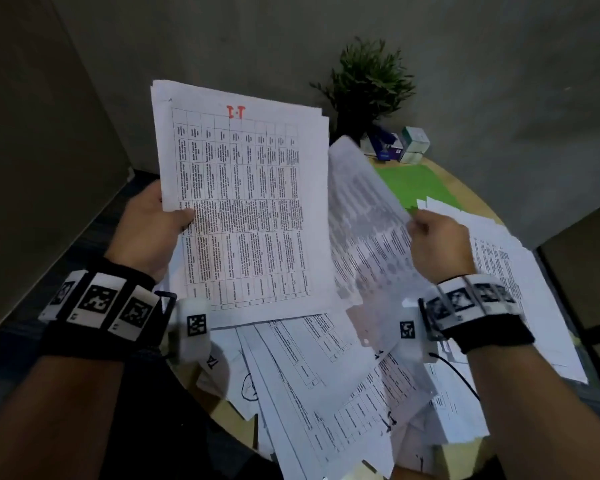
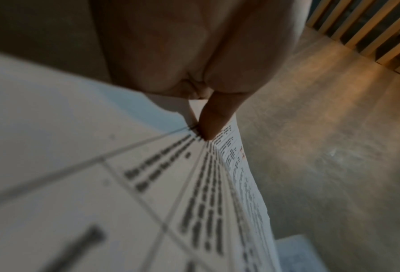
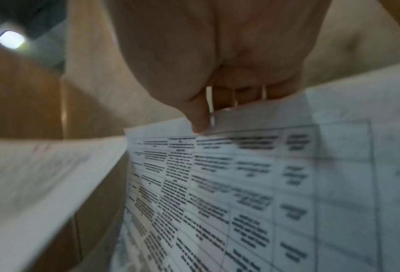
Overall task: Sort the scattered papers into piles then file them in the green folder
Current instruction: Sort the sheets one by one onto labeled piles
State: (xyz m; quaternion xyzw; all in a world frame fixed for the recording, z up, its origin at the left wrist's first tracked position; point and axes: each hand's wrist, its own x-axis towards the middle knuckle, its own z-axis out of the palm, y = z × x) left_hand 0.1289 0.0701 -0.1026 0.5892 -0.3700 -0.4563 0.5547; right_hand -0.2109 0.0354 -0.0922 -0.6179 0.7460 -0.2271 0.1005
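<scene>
My left hand grips a stack of printed table sheets by its left edge, held up above the table; the top sheet bears red lettering. In the left wrist view the thumb presses on that stack. My right hand pinches the edge of a single sheet, blurred and lifted beside the stack; the right wrist view shows the fingers on this sheet. The green folder lies at the far right of the table, partly under papers.
Scattered papers cover the round wooden table. A potted plant and small boxes stand at the far edge by the wall. A pile of sheets lies on the right.
</scene>
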